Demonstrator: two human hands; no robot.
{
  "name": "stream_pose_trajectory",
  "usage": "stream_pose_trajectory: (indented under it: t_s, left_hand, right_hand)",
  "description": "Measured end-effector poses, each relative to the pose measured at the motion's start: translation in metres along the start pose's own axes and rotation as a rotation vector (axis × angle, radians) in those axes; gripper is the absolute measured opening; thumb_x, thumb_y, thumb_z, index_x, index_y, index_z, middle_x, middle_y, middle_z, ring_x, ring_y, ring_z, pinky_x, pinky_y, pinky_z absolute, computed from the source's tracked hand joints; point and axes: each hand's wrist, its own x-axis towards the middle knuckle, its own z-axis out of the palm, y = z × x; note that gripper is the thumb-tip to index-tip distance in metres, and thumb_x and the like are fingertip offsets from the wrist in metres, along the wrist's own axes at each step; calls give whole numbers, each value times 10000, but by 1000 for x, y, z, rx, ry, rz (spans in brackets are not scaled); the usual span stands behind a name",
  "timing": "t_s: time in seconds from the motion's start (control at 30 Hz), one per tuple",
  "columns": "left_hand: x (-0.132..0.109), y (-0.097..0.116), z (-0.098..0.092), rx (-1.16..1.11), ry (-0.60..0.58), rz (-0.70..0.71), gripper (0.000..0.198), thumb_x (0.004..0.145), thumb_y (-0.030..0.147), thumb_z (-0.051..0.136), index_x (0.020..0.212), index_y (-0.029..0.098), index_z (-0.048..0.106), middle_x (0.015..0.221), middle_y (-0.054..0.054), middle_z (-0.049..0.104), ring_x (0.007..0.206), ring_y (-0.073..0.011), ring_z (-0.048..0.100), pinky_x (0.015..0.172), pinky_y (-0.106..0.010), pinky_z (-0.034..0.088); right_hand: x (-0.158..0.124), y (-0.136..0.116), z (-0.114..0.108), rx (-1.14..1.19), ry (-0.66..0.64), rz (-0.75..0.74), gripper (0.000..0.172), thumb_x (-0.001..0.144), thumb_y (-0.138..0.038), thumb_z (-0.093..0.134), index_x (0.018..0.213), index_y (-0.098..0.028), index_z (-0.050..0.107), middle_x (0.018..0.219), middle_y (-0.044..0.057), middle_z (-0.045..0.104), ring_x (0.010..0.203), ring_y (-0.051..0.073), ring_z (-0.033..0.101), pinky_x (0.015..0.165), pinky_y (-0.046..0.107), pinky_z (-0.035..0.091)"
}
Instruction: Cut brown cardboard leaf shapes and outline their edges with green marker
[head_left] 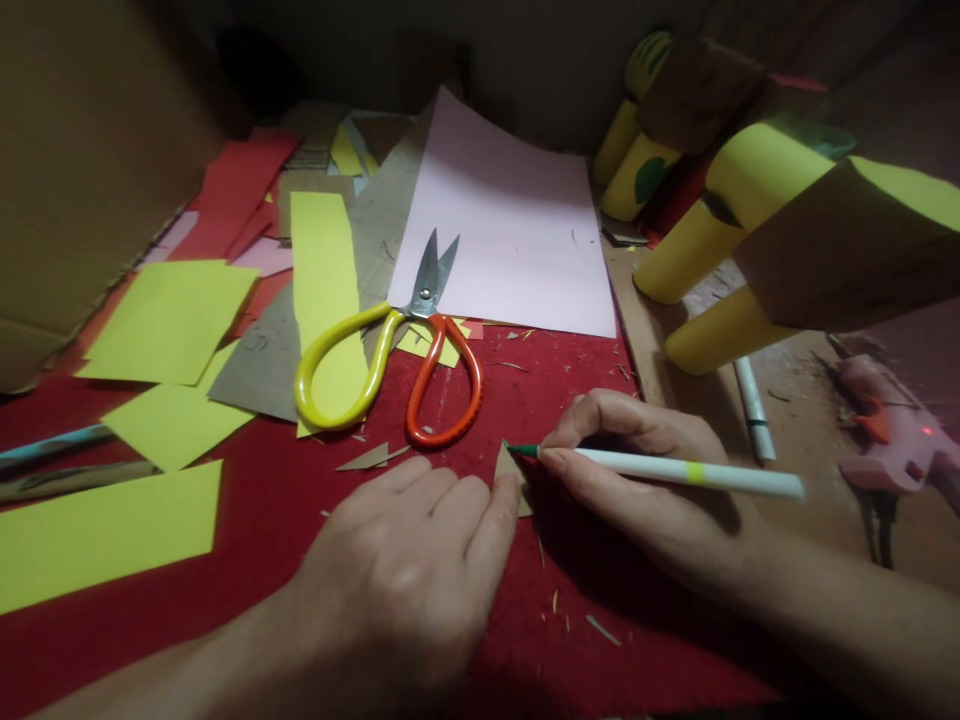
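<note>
A white felt-tip pen (675, 471) with a green tip and a yellow-green band is pinched in my right hand (645, 470). Its tip touches the upper edge of a small pointed piece of cardboard (507, 462) on the red surface. My left hand (420, 570), fingers curled together, pins that piece down with the index finger, hiding part of it. Just beyond my left hand lie scissors (425, 300), blades slightly parted, with one yellow and one orange handle loop. A narrow cardboard offcut (367, 458) rests near my left knuckles.
Yellow paper pieces (172, 320) and red strips (236, 195) lie at left. A pale pink sheet (510, 220) is behind the scissors. On the right stand yellow paper tubes with cardboard (847, 250), another pen (752, 410) and a pink glue gun (885, 430). Small scraps litter the red surface.
</note>
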Motion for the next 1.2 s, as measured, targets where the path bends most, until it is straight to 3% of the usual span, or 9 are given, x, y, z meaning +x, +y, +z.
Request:
stream_pose_trajectory:
  t_s: [0.6, 1.2]
  left_hand:
    - [-1, 0, 0, -5, -13, -5, 327, 849, 58, 429, 1121, -23, 592, 603, -42, 561, 515, -207, 501, 501, -369, 448]
    - [0, 0, -1, -2, -1, -10, 295, 876, 69, 404, 1083, -11, 599, 611, -58, 594, 510, -218, 533, 481, -371, 460]
  right_hand:
    - [0, 3, 1, 4, -10, -11, 98, 852, -244, 643, 767, -209, 611, 665, -16, 660, 560, 109, 587, 481, 187, 441]
    - [-2, 1, -2, -12, -22, -31, 152, 829, -162, 615, 688, -198, 571, 595, -45, 591, 514, 80, 515, 428, 167, 366]
